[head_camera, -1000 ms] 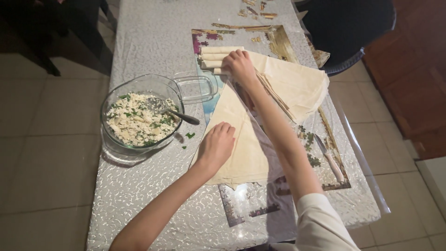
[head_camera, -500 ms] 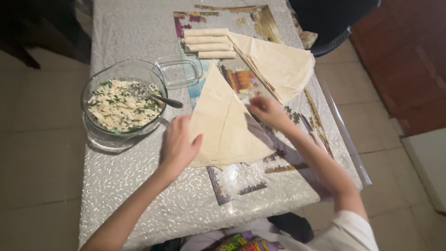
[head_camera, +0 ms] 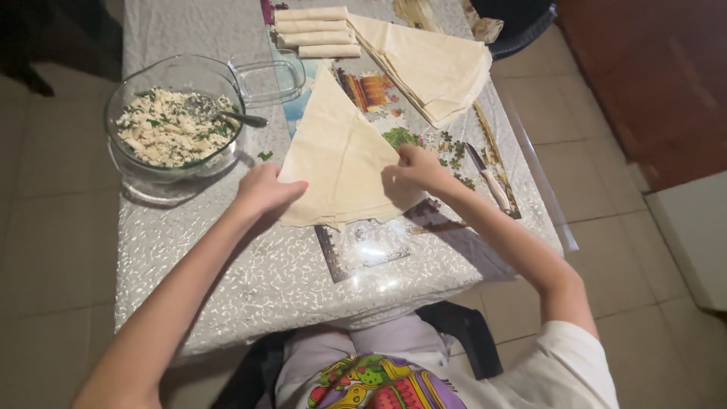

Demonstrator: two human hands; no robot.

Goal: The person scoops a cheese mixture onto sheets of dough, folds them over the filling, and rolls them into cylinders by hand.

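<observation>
In the head view my left hand (head_camera: 263, 187) pinches the left lower edge of the triangular dough sheet (head_camera: 341, 155) lying mid-frame on the bench (head_camera: 250, 280), and my right hand (head_camera: 413, 168) pinches its right lower edge, both grips pressed on the thin layers. I judge the sheet could tear if I pull the two edges apart too hard, or drag into the filling bowl (head_camera: 173, 125) at upper left; the knife (head_camera: 488, 180) lies just right of my right hand.
</observation>
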